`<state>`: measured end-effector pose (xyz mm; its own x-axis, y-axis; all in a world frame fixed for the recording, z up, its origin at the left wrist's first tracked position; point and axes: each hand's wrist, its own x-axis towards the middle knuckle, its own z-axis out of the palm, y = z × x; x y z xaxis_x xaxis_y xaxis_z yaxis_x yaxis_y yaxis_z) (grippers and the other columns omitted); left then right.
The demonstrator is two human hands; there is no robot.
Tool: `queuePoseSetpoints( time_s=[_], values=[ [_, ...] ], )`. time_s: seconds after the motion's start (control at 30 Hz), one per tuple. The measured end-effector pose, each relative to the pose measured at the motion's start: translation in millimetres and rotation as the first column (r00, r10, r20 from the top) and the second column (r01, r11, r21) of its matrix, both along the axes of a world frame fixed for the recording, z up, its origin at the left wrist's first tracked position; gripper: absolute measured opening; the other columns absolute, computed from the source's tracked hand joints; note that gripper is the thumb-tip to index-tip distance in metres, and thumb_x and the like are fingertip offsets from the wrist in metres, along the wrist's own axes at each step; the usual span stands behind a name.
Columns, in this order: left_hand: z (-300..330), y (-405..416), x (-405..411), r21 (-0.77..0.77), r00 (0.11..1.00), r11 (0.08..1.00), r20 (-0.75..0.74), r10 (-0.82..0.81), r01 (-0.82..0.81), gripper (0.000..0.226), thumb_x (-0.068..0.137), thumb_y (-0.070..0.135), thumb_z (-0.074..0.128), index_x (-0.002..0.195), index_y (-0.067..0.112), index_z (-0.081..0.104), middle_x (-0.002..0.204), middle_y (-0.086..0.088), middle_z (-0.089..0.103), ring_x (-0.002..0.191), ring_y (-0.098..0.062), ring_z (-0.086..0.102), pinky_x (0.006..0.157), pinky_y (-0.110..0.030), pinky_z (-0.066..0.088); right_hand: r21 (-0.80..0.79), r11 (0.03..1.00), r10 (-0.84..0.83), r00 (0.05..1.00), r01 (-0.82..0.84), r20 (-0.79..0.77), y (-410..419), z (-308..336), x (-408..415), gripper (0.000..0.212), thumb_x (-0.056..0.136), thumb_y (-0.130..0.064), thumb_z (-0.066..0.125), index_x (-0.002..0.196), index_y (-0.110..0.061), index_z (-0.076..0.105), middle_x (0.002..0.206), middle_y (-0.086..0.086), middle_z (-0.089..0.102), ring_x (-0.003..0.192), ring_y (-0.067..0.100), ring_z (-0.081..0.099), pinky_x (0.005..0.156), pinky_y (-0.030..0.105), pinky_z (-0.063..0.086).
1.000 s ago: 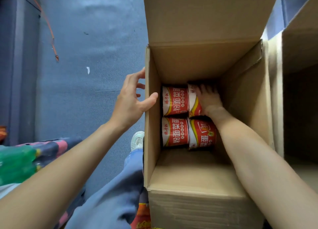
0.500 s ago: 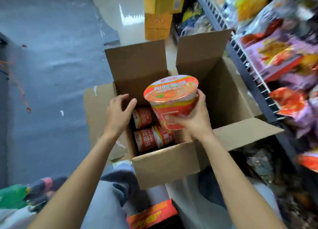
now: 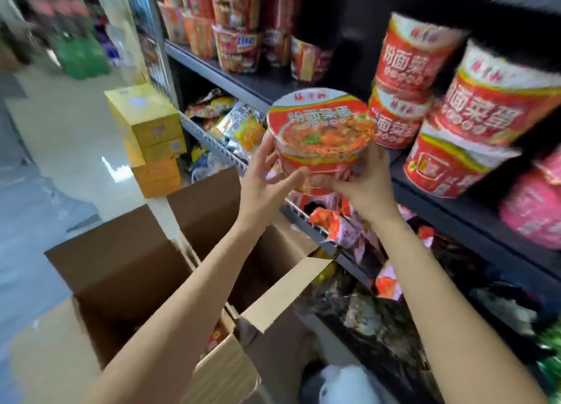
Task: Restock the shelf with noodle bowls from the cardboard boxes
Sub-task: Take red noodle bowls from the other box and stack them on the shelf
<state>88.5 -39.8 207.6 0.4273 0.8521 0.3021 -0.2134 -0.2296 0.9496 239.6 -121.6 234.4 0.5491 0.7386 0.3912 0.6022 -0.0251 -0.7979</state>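
Observation:
A red noodle bowl [image 3: 321, 133] with a pictured lid is held up in front of the shelf. My right hand [image 3: 365, 185] grips it from below and on the right. My left hand [image 3: 268, 179] cups its left side with fingers spread along the wall and thumb under the base. Matching red bowls [image 3: 479, 121] stand stacked two high on the dark shelf board [image 3: 455, 200] just right of the held bowl. The open cardboard box [image 3: 145, 267] sits below my forearms; a little red shows deep inside it.
A wire rack [image 3: 218, 148] full of snack packets runs under the bowl shelf. More cups [image 3: 236, 24] fill the upper shelf at the back. Yellow cartons [image 3: 148, 130] are stacked on the floor left of the rack. Pink bowls [image 3: 534, 209] sit at the far right.
The bowl has risen from above the box up to shelf height. My left hand left the box edge and now supports the bowl's left side. The view swung up to the shelves.

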Motion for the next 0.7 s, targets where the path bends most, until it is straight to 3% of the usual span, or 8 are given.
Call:
queuePoseSetpoints(
  time_s=[0.07,0.13,0.17,0.3,0.43,0.53,0.63,0.7],
  values=[
    [12.3,13.9,29.5,0.067,0.998,0.996,-0.004,0.060,-0.059,0.075,0.081,0.023,0.076,0.145,0.019,0.038,0.143,-0.002,0.046,0.128,-0.014,0.049,0.094,-0.032,0.053,0.082,0.997,0.003,0.998,0.002,-0.056,14.1,9.9,22.6,0.105,0.051,-0.059,0.085,0.138,-0.017,0.044,0.129,-0.002,0.049,0.122,0.015,0.051,0.102,0.029,0.046],
    [21.6,29.5,59.5,0.126,0.995,0.988,-0.035,0.096,-0.091,0.077,0.081,0.031,0.075,0.147,0.024,0.035,0.141,0.007,0.043,0.128,-0.013,0.048,0.095,-0.036,0.052,0.119,0.993,0.003,0.998,0.006,-0.069,30.1,19.6,43.0,0.091,0.064,-0.045,0.083,0.139,-0.016,0.041,0.132,-0.005,0.051,0.124,0.008,0.049,0.098,0.009,0.040],
    [24.4,37.2,72.7,0.148,0.992,0.984,-0.064,0.110,-0.100,0.078,0.081,0.032,0.074,0.147,0.025,0.034,0.136,0.011,0.042,0.128,-0.013,0.047,0.098,-0.039,0.050,0.117,0.993,-0.011,0.998,0.017,-0.054,39.7,21.7,50.9,0.088,0.068,-0.042,0.082,0.140,-0.017,0.039,0.134,-0.005,0.051,0.126,0.008,0.047,0.099,0.009,0.038],
    [19.5,75.4,112.9,0.167,0.972,0.981,-0.195,0.134,-0.102,0.066,0.084,0.037,0.070,0.142,0.029,0.039,0.136,0.008,0.048,0.128,-0.015,0.046,0.105,-0.043,0.043,-0.065,0.978,-0.194,0.978,0.199,0.078,80.3,7.0,72.1,0.091,0.073,-0.054,0.074,0.146,-0.018,0.032,0.139,0.006,0.045,0.130,0.023,0.043,0.104,0.034,0.038],
    [15.6,103.9,136.6,0.132,0.925,0.977,-0.322,0.201,-0.167,0.064,0.088,0.040,0.063,0.145,0.033,0.035,0.131,-0.004,0.041,0.115,-0.017,0.051,0.097,-0.031,0.044,-0.085,0.946,-0.301,0.945,0.313,0.127,104.0,-0.5,81.0,0.079,0.084,-0.034,0.071,0.148,-0.014,0.028,0.139,0.011,0.042,0.128,0.026,0.044,0.100,0.034,0.040],
    [24.9,118.8,150.3,0.101,0.895,0.972,-0.380,0.234,-0.211,0.056,0.094,0.033,0.056,0.146,0.030,0.035,0.128,-0.005,0.052,0.099,-0.012,0.055,0.088,-0.027,0.045,-0.048,0.982,-0.175,0.979,0.180,0.102,115.9,0.1,85.8,0.075,0.090,-0.013,0.065,0.150,-0.011,0.020,0.146,0.009,0.038,0.134,0.022,0.039,0.106,0.027,0.033],
    [32.9,127.0,152.8,-0.136,0.963,0.991,-0.265,-0.036,-0.001,0.065,0.097,0.021,0.053,0.153,0.021,0.019,0.147,-0.004,0.043,0.130,-0.018,0.047,0.108,-0.032,0.037,-0.197,0.980,-0.005,0.983,0.042,0.186,122.3,-3.8,87.5,0.073,0.093,-0.008,0.058,0.152,-0.008,0.014,0.158,0.010,0.017,0.144,0.021,0.021,0.113,0.024,0.020],
    [35.8,126.1,145.4,-0.138,0.959,0.987,-0.257,-0.116,0.083,0.058,0.098,0.016,0.051,0.151,0.017,0.025,0.150,-0.003,0.038,0.136,-0.016,0.039,0.105,-0.025,0.032,-0.245,0.969,0.027,0.972,0.032,0.232,122.5,-7.0,85.0,0.066,0.095,-0.009,0.055,0.151,-0.009,0.020,0.160,0.009,0.010,0.147,0.021,0.013,0.116,0.028,0.018]
  ],
)
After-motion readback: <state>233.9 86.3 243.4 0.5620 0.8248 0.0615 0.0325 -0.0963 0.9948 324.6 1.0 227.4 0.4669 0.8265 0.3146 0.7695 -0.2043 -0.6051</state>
